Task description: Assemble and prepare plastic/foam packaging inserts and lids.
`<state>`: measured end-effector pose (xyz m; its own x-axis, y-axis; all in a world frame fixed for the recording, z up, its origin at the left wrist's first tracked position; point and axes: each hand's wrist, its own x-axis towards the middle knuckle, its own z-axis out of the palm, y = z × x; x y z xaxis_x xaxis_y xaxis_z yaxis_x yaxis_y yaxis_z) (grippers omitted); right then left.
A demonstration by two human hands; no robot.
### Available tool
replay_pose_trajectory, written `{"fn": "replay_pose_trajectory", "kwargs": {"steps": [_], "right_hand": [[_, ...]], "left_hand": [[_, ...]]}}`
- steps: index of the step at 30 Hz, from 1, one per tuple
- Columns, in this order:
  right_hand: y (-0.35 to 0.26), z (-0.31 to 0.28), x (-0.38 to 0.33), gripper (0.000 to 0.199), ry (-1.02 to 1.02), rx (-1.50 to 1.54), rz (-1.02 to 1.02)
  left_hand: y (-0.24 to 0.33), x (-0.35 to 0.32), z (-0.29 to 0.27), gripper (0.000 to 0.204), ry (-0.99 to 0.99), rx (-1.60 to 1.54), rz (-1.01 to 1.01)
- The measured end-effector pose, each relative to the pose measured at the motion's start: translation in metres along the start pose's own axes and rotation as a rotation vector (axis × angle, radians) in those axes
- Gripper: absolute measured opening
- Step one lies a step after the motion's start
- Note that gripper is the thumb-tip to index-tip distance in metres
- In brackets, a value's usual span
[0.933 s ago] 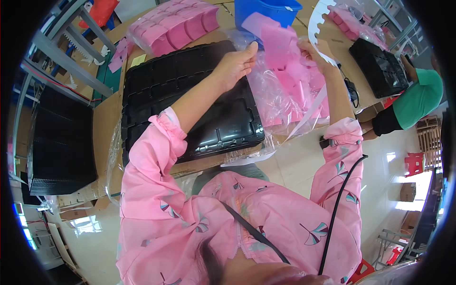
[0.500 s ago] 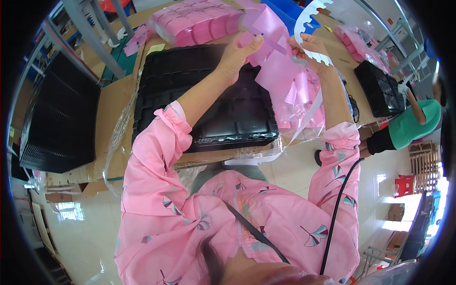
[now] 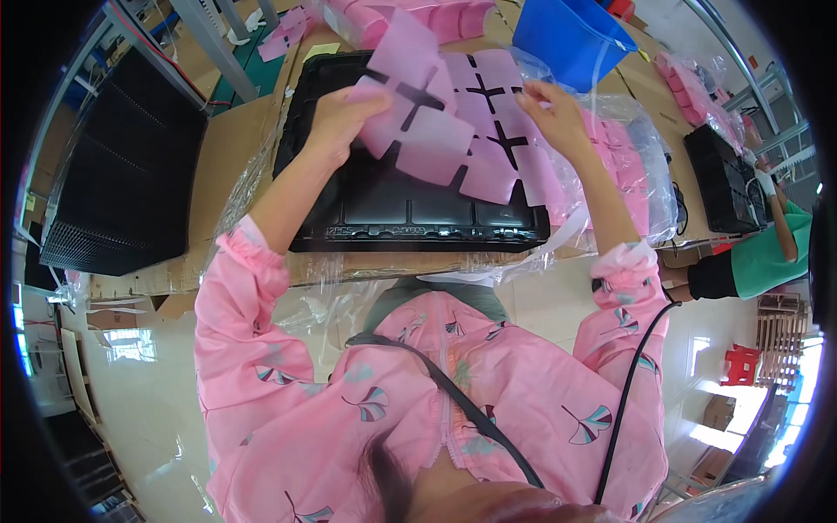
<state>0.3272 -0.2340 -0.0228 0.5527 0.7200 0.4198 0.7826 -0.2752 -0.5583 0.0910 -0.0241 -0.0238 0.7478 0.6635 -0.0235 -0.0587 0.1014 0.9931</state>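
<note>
Both my hands hold up a pink sheet (image 3: pixel 453 122) cut into joined squares with cross-shaped gaps. My left hand (image 3: pixel 342 118) pinches its left edge and my right hand (image 3: pixel 551 113) grips its right edge. The sheet hangs spread out above a black moulded plastic tray (image 3: pixel 410 205) that lies on the cardboard-covered table (image 3: pixel 228 166). To the right of the tray lies a clear plastic bag (image 3: pixel 641 174) with more pink sheets inside.
A blue bin (image 3: pixel 571 39) stands at the back right. Bagged pink stacks (image 3: pixel 418 17) lie at the back. A stack of black trays (image 3: pixel 122 166) sits on the left. At the right, another person in a green top (image 3: pixel 767 257) works beside another black tray (image 3: pixel 722 179).
My hands have lifted the pink sheet out of the bag at the right and moved it left over the black tray, spreading it open between them.
</note>
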Motion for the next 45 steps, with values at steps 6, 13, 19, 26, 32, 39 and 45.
{"fn": "replay_pose_trajectory", "kwargs": {"steps": [6,13,19,26,32,39,45], "right_hand": [[0.002,-0.018,-0.065,0.059,-0.156,-0.124,-0.199],[-0.040,-0.019,-0.104,0.074,-0.270,-0.208,-0.402],[-0.046,-0.016,-0.102,0.062,-0.192,-0.296,-0.394],[-0.048,-0.015,-0.104,0.036,-0.079,-0.190,-0.496],[-0.054,-0.011,-0.104,0.031,-0.091,-0.094,-0.467],[-0.054,-0.004,-0.102,0.029,-0.113,-0.115,-0.471],[-0.056,-0.004,-0.103,0.028,-0.126,-0.135,-0.482]], "left_hand": [[-0.009,-0.027,-0.036,0.032,0.077,0.029,-0.092],[-0.009,-0.042,-0.050,0.054,0.110,0.092,-0.096],[-0.001,-0.051,-0.049,0.066,0.033,-0.051,-0.125],[0.008,-0.059,-0.054,0.075,0.060,-0.017,-0.130],[0.014,-0.065,-0.068,0.077,0.081,0.036,-0.143],[0.008,-0.069,-0.073,0.078,0.084,0.122,-0.160],[0.002,-0.069,-0.080,0.078,0.076,0.144,-0.181]]}}
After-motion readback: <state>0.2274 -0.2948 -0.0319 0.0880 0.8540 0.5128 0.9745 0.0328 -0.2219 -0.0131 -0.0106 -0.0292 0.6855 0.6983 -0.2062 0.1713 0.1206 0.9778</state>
